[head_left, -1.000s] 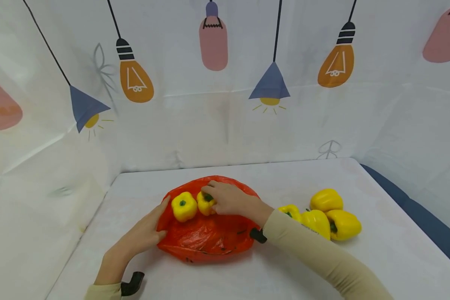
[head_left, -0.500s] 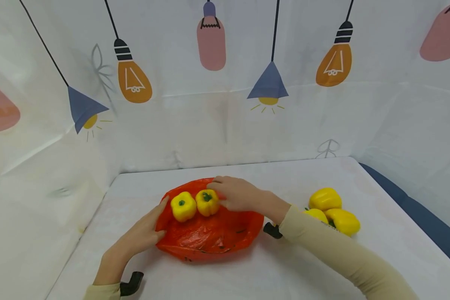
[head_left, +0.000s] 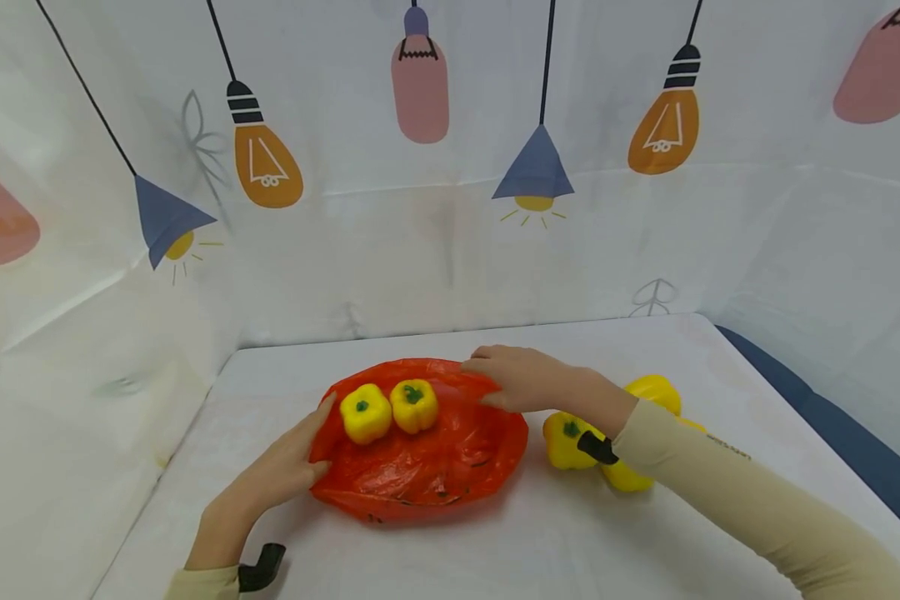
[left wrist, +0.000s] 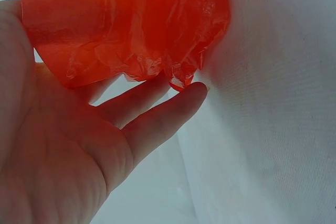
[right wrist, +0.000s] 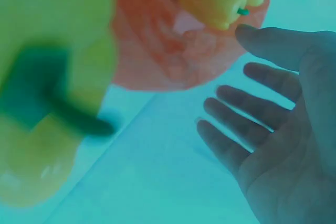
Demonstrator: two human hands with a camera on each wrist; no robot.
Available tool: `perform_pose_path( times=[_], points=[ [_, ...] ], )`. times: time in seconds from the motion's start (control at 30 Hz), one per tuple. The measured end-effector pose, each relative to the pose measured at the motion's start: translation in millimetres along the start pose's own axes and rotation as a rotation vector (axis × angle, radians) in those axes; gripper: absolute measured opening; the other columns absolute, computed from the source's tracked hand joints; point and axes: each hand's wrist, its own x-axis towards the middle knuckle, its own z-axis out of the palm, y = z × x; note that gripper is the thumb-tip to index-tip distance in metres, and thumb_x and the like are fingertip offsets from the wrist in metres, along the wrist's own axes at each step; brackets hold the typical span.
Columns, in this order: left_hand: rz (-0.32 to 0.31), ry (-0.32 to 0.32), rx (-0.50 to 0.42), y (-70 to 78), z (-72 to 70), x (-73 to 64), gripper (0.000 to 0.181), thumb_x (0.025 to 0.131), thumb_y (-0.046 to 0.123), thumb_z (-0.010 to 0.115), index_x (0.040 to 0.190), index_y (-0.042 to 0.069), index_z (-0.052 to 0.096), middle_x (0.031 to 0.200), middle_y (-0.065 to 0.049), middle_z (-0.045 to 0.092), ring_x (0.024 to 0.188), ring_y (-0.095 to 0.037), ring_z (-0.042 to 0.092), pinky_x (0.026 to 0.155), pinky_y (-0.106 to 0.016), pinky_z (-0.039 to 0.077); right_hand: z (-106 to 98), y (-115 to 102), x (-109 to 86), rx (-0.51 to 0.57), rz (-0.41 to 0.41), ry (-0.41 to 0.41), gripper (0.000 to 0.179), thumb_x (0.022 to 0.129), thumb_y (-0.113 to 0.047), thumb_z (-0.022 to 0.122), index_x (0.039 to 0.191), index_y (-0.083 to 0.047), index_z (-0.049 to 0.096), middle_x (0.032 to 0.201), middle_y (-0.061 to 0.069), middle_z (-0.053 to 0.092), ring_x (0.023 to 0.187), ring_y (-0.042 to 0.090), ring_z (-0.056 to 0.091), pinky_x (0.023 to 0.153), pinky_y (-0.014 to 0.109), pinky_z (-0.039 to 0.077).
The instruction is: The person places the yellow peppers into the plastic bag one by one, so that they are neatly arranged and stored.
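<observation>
An open red plastic bag point(head_left: 450, 450) lies spread on the table, with two yellow bell peppers point(head_left: 365, 414) side by side in its left part. My left hand point(head_left: 288, 462) rests against the bag's left edge, and the left wrist view shows its fingers point(left wrist: 163, 116) extended along the crinkled plastic. Over the bag's right rim is my right hand point(head_left: 528, 379), holding nothing. Its fingers are spread and fairly straight in the right wrist view. Several more yellow bell peppers point(head_left: 562, 442) sit to the right of the bag, partly hidden by the right forearm.
The white table point(head_left: 330, 567) ends at a back edge below a white curtain point(head_left: 420, 267) printed with lamps and bulbs. Dark blue fabric point(head_left: 832, 408) lies past the table's right edge. Black curved pieces point(head_left: 262, 568) stick out at both wrists.
My right hand has let go of the second pepper in the bag and moved right, to the bag's right rim. The left hand stays at the left edge.
</observation>
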Motion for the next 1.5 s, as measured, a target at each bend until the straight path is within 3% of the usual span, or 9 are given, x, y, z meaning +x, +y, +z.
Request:
perform_pose_path(
  times=[0.1,0.43,0.73,0.93,1.2,1.5],
  points=[
    [-0.001,-0.001,-0.002,0.1,-0.2,-0.3,0.087,0.089,0.009,0.061,0.161,0.012,0.012,0.164,-0.018,0.023,0.149,-0.044,0.027,0.116,-0.063,0.031,-4,8,-12.5,0.022,0.0,-0.016,0.047,0.093,-0.028,0.066,0.139,-0.021,0.057,0.132,-0.001,0.06,0.119,0.018,0.058,0.1,0.042,0.054],
    [-0.019,-0.006,-0.002,-0.5,-1.9,-1.5,0.087,0.089,0.01,0.06,0.161,0.013,0.01,0.164,-0.018,0.023,0.149,-0.044,0.026,0.114,-0.064,0.033,-13,23,-51.4,0.069,0.118,-0.141,0.054,0.088,-0.04,0.071,0.139,-0.029,0.056,0.136,-0.006,0.059,0.129,0.022,0.054,0.107,0.053,0.047],
    [-0.024,-0.009,-0.002,-2.7,-0.9,-2.8,0.087,0.09,0.01,0.059,0.161,0.013,0.009,0.165,-0.018,0.022,0.149,-0.044,0.025,0.115,-0.064,0.031,-8,30,-80.9,0.132,0.208,-0.21,0.061,0.084,-0.051,0.071,0.14,-0.034,0.054,0.145,-0.004,0.054,0.136,0.027,0.048,0.11,0.061,0.041],
    [-0.023,-0.006,-0.003,-3.1,-1.1,-2.8,0.087,0.09,0.01,0.059,0.161,0.013,0.009,0.165,-0.018,0.022,0.149,-0.044,0.025,0.115,-0.064,0.031,1,31,-93.9,0.152,0.26,-0.256,0.064,0.078,-0.041,0.078,0.138,-0.033,0.056,0.137,-0.006,0.058,0.122,0.022,0.053,0.101,0.056,0.048],
    [-0.033,-0.005,-0.015,-3.3,0.9,-0.9,0.087,0.09,0.01,0.059,0.161,0.012,0.009,0.165,-0.016,0.022,0.149,-0.042,0.026,0.114,-0.063,0.034,12,35,-95.7,0.139,0.214,-0.227,0.063,0.081,-0.028,0.076,0.14,-0.028,0.054,0.132,-0.007,0.058,0.116,0.018,0.053,0.1,0.051,0.05],
    [-0.032,-0.007,-0.02,-2.6,1.0,1.3,0.087,0.089,0.01,0.059,0.161,0.013,0.01,0.165,-0.014,0.022,0.15,-0.041,0.026,0.114,-0.062,0.035,4,40,-92.0,0.118,0.215,-0.115,0.061,0.082,-0.032,0.075,0.139,-0.033,0.053,0.121,-0.013,0.058,0.103,0.011,0.053,0.087,0.036,0.052]
  ],
)
